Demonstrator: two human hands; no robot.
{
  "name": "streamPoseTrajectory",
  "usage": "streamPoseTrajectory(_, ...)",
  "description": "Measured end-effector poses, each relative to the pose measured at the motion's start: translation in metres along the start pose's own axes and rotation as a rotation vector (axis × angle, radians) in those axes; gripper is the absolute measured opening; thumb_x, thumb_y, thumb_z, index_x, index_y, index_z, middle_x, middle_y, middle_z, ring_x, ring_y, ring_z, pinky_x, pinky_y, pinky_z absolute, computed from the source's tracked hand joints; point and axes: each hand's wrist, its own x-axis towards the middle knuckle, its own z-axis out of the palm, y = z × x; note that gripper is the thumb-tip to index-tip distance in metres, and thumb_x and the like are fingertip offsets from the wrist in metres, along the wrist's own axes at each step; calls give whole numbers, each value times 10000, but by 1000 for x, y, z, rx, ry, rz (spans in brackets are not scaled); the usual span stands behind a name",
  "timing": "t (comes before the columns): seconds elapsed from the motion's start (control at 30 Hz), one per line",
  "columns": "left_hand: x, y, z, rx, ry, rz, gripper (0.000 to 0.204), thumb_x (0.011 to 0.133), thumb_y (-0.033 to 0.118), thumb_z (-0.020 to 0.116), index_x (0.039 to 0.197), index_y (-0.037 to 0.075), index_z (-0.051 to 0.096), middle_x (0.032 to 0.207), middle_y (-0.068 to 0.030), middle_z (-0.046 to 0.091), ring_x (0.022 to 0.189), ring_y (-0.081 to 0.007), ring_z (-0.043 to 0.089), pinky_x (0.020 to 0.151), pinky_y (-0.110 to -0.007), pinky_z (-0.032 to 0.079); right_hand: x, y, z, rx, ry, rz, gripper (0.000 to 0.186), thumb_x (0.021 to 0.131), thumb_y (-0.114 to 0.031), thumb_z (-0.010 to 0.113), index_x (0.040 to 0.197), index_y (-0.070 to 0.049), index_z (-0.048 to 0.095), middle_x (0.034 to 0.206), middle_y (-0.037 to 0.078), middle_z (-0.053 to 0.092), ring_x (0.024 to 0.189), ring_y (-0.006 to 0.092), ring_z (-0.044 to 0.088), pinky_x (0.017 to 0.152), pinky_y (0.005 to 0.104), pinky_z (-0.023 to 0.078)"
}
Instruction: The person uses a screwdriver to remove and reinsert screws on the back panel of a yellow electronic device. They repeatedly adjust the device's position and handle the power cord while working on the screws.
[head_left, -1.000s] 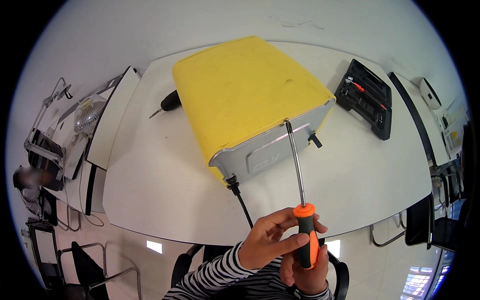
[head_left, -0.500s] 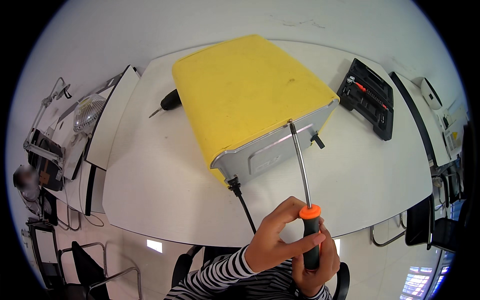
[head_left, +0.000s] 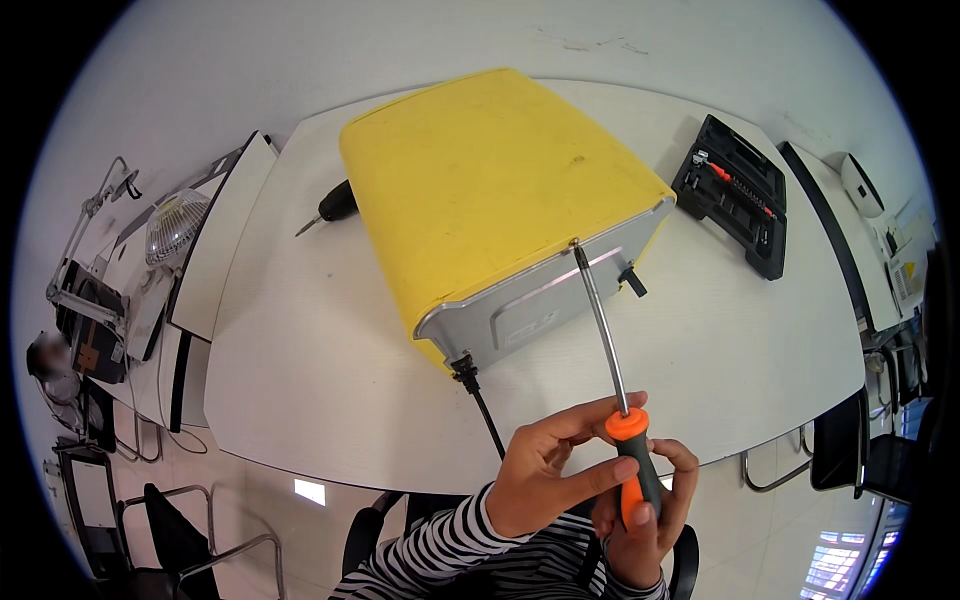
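Observation:
A long screwdriver (head_left: 602, 330) with an orange and dark grey handle slants up from my hands. Its tip meets the edge of a yellow-covered box (head_left: 490, 170), at what looks like a small screw (head_left: 574, 243) above the grey end panel (head_left: 530, 310). My left hand (head_left: 540, 475) is closed around the handle's upper part, thumb on the handle and a finger behind the shaft. Lower down, my right hand (head_left: 640, 540) pinches the handle between thumb and fingers, one finger bent away from it. A black power cord (head_left: 485, 415) plugs into the panel's lower left corner.
The box rests on a white table (head_left: 300, 370). A black power screwdriver (head_left: 338, 203) lies left of it; an open black bit case (head_left: 735, 200) lies to the right. A black knob (head_left: 634, 282) sticks out of the panel. Another person (head_left: 55, 370) is far left.
The screwdriver's handle has turned, showing more orange on its side. My right hand's fingers have loosened and shifted on it. My left index finger has stretched out beside the shaft.

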Motion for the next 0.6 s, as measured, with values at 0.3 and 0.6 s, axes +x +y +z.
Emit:
streamPoseTrajectory(0.3,3,9,1,257,-14,96,403,747,45,593,1107,-53,440,1020,-129,543,951,-180,519,877,-329,368,7,0,-1,-1032,72,-674,515,624,-85,648,1074,31,426,669,93,489,467,174,470,403,251,369)
streamPoseTrajectory(0.6,2,12,3,227,24,113,418,724,24,625,1098,-54,455,1052,-117,533,906,-167,546,863,-310,391,7,-8,4,-1399,118,-834,442,631,-6,603,1047,8,453,697,118,512,533,219,476,437,287,366)
